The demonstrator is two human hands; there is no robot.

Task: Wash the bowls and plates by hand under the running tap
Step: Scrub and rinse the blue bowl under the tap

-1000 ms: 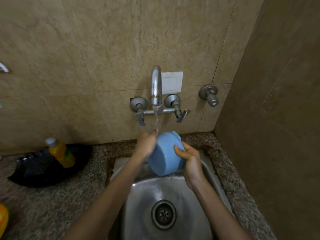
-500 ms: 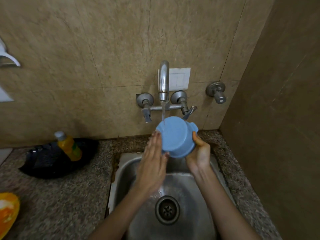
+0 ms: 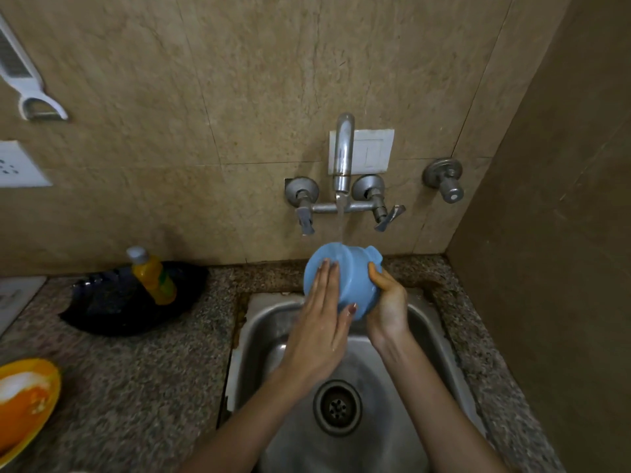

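Left hand: flat and wide, fingers straight and together, pressed on the outside of the blue bowl; my thumb tip lies on the bowl's lower edge.
Right hand: wrapped round the bowl's right side and gripping it, thumb up on the wall just below a small lug at the rim; my other fingers are hidden behind the bowl.
Blue bowl: tipped over so its base faces me, held in the air between my 2 hands, above the back of the sink and straight under the tap.
Water: 1 thin stream falls from the spout and lands on the top of the bowl.
Drain: in the sink floor, between my 2 forearms.
Counter: speckled stone, left of the sink.
Black dish: on the counter by the wall, with a yellow bottle leaning in it.
Orange plate: at the left edge, cut off by the frame, something white on it.
Wall: white switch plate behind the tap.
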